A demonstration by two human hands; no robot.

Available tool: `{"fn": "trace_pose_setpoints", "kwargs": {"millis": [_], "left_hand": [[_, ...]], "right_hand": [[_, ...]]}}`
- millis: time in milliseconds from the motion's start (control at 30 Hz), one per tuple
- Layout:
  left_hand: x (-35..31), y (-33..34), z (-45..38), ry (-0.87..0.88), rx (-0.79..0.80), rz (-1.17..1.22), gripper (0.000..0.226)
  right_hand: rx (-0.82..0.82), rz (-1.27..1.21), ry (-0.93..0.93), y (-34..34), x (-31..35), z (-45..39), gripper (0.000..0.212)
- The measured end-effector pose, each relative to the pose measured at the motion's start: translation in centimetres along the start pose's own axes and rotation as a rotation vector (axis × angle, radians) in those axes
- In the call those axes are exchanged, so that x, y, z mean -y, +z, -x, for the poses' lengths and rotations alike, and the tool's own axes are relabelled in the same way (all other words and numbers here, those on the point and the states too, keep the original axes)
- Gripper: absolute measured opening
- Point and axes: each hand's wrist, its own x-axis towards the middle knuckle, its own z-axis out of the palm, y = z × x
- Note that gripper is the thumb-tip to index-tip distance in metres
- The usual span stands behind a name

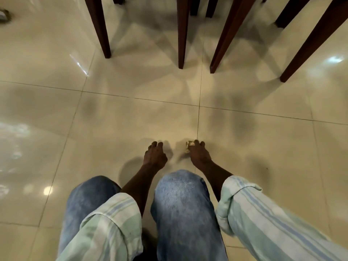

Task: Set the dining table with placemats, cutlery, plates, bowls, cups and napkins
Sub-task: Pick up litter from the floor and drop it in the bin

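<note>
**Both hands reaching down to the tiled floor**

A person is crouching, knees in blue jeans filling the lower part of the view, and both arms in pale striped sleeves are stretching down toward the glossy cream floor. The left hand is hanging just above the tiles with its fingers loosely curled, and nothing is showing in its grip. The right hand is lying beside it, fingers bent, and its fingertips are pinching a small pale object close to the floor; the blur is too strong to tell what that object is. The two hands are near each other but apart. Dark wooden furniture legs are standing on the tiles beyond the hands, well apart from them. No tabletop or table setting is showing in this view.
</note>
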Motion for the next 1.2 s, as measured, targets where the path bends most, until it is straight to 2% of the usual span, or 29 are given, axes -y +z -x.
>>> {"fn": "trace_pose_setpoints", "kwargs": {"millis": [133, 200, 333, 433, 567, 700, 800, 1000, 1200], "left_hand": [[-1.0, -5.2, 4.6, -0.023, 0.024, -0.001, 0.05], [-2.3, -9.8, 8.3, -0.035, 0.031, 0.002, 0.05], [-6.1, -21.4, 17.2, -0.07, 0.017, 0.015, 0.049], [-9.0, -30.4, 24.0, -0.131, 0.008, 0.048, 0.049], [-10.9, -40.3, 31.1, -0.213, -0.047, 0.146, 0.048], [-10.2, -47.4, 34.7, -0.284, -0.142, 0.225, 0.046], [-7.8, -51.2, 35.3, -0.323, -0.199, 0.264, 0.044], [2.7, -60.3, 33.0, -0.369, -0.29, 0.279, 0.046], [13.6, -70.2, 30.9, -0.397, -0.322, 0.259, 0.043]], "right_hand": [[-0.019, -0.059, -0.035, -5.5, 1.8, 4.1, 0.041], [-0.014, -0.1, -0.089, -9.8, 3.4, 7.5, 0.043], [0.02, -0.29, -0.146, -21.3, 7.7, 15.9, 0.05], [0.028, -0.267, -0.219, -31.2, 11.5, 22.7, 0.06], [-0.009, -0.23, -0.259, -42.7, 16.3, 29.4, 0.054], [-0.043, -0.256, -0.261, -50.0, 21.5, 32.4, 0.042], [-0.08, -0.278, -0.269, -52.7, 26.5, 31.7, 0.031], [-0.029, -0.274, -0.353, -55.5, 39.3, 26.2, 0.057], [-0.025, -0.401, -0.36, -58.6, 54.0, 21.8, 0.034]]}}
